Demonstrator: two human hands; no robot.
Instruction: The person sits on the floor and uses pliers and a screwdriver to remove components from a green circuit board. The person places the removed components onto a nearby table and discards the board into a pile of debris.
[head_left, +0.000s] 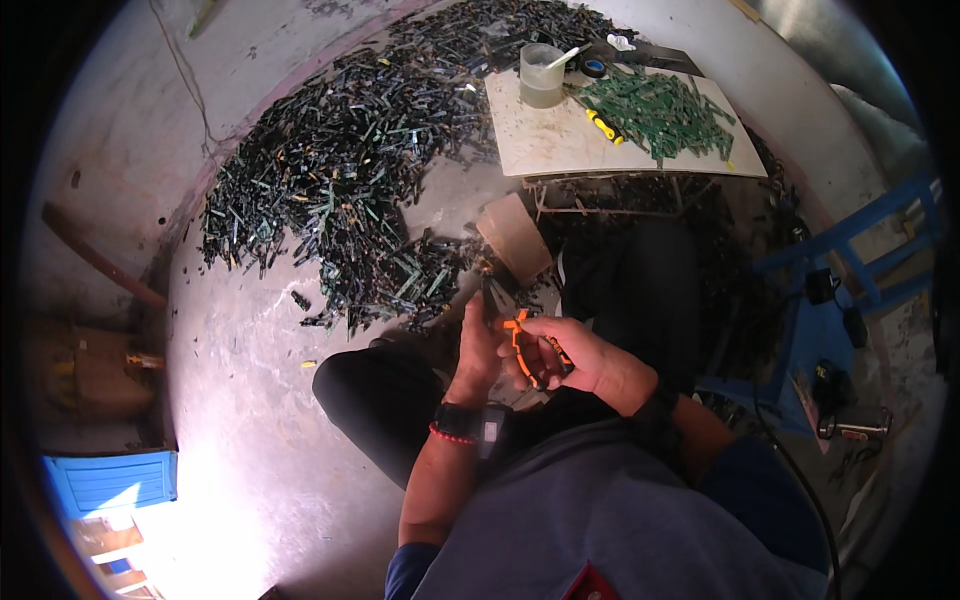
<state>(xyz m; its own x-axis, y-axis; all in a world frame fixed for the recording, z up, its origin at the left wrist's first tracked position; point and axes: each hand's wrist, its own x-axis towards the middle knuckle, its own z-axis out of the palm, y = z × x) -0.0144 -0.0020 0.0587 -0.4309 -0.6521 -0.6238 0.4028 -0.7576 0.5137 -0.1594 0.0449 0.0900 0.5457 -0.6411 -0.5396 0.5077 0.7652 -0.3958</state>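
My right hand (pixel 590 360) is wrapped round the handles of a pair of pliers (pixel 517 343) with orange and black grips. The pliers' dark jaws point up and left, over my left hand (pixel 478 345). That hand is closed right beside the jaws; what its fingers grip, if anything, is hidden or too small to name. Just beyond both hands leans a brown board or piece of cardboard (pixel 514 238). Loose dark strips lie around its foot.
A large heap of dark strips (pixel 340 170) covers the floor ahead and left. A low white-topped table (pixel 540 150) bears green strips (pixel 665 115), a cloudy plastic cup (pixel 541 80), a yellow-black screwdriver (pixel 604 126) and a tape roll (pixel 593 67). A blue frame (pixel 850 240) stands at right.
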